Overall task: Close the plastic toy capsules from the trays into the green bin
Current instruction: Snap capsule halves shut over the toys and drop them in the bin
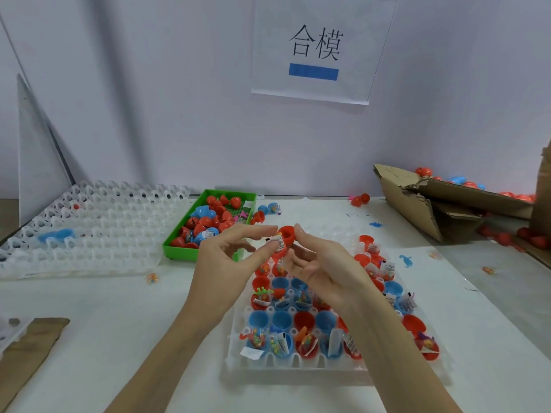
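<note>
An open red capsule (286,237) with a white label slip is held between both hands, above the far end of the near tray. My left hand (229,257) pinches it from the left with thumb and fingertips. My right hand (319,266) holds it from the right, thumb on top. Below them a clear white tray (298,363) holds several open red and blue capsule halves with small toys and slips. The green bin (179,241) at centre left holds several closed red and blue capsules.
A large clear tray (89,231) lies at the left with one blue capsule on it. Torn cardboard boxes (423,210) with loose capsules stand at the right. Loose capsules and small toys lie scattered on the white table. A brown cardboard strip (26,353) sits at the near left.
</note>
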Tool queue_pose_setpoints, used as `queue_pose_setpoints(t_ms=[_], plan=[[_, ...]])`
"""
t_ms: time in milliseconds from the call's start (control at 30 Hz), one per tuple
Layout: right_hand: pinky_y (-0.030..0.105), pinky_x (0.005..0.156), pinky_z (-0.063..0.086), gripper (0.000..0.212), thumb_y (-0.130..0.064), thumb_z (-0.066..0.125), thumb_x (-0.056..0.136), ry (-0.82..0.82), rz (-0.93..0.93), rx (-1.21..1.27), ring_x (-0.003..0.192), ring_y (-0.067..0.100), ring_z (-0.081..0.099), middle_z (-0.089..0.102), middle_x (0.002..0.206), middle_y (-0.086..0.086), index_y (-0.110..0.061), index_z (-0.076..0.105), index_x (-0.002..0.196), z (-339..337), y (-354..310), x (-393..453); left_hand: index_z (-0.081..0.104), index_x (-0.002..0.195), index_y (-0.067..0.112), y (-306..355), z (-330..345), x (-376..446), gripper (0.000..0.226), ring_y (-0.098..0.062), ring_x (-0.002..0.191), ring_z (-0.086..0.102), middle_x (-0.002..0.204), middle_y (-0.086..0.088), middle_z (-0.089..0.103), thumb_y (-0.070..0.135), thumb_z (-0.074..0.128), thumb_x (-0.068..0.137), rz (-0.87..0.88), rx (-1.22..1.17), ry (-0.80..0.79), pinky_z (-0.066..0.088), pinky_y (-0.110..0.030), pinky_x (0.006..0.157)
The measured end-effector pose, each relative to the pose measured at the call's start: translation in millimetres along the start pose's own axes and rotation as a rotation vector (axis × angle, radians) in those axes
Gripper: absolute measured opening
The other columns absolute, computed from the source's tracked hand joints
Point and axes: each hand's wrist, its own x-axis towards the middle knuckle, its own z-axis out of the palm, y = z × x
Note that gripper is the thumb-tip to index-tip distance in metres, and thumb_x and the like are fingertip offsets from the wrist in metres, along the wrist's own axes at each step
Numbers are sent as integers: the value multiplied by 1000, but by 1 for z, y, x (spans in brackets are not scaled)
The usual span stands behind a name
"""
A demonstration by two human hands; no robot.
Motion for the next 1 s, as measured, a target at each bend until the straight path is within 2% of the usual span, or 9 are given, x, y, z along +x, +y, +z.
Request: queue_pose_setpoints(t_ms=[67,167,233,300,500,700,833,933,1000], plan=[[26,66,59,21,-16,71,95,-30,-6,5,81,21,73,77,95,17,-4,83,84,1,1,0,81,108,33,1,-1,1,26,-4,107,71,107,16,78,27,84,83,-108,-97,-11,56,-14,84],[28,71,60,17,-15,70,96,-100,-18,39,83,23,75,77,102,18,-4,82,92,1,3,-2,80,109,34,0,-1,1,28,-12,114,71,116,10,78,28,82,82,-221,-243,-87,60,-30,92],[29,74,61,17,-16,70,96,-144,-20,63,87,23,75,76,108,18,-4,82,98,2,4,-3,80,112,30,0,-1,1,27,-17,117,71,119,7,77,22,79,86,-229,-265,-114,61,-35,93],[30,75,60,16,-15,71,95,-174,-17,97,90,23,75,76,111,17,-5,81,103,3,6,-3,79,115,30,0,-2,1,27,-13,118,70,119,9,76,23,78,89,-209,-205,-100,58,-38,99],[28,88,57,24,-16,67,98,-211,-155,-18,111,21,73,73,125,8,-22,77,119,7,10,-2,78,115,31,-1,-1,0,28,-10,109,73,112,11,78,19,80,90,-185,-203,17,59,-31,98],[24,84,58,24,-15,65,98,-157,-291,-200,109,20,73,76,116,4,-25,78,115,10,10,-3,73,110,30,-1,0,1,33,-14,105,74,108,11,77,14,85,84,-211,-223,109,61,-38,96],[22,82,59,23,-20,69,94,-122,-388,-305,107,15,74,75,119,-1,-29,78,113,12,11,-3,74,107,33,1,-2,2,32,-13,103,74,107,10,78,22,86,79,-205,-231,103,62,-37,92],[21,81,59,20,-22,70,95,-64,-575,-508,107,6,71,74,115,-15,-36,77,108,12,13,-3,74,109,32,1,-2,2,32,-10,102,76,105,11,79,22,86,81,-132,-176,120,62,-31,89],[21,86,60,21,-23,70,96,-47,-663,-585,108,4,70,73,114,-19,-38,75,109,13,16,-1,73,112,31,1,-1,1,33,-7,99,76,102,13,80,17,86,84,-76,-126,139,60,-20,84]])
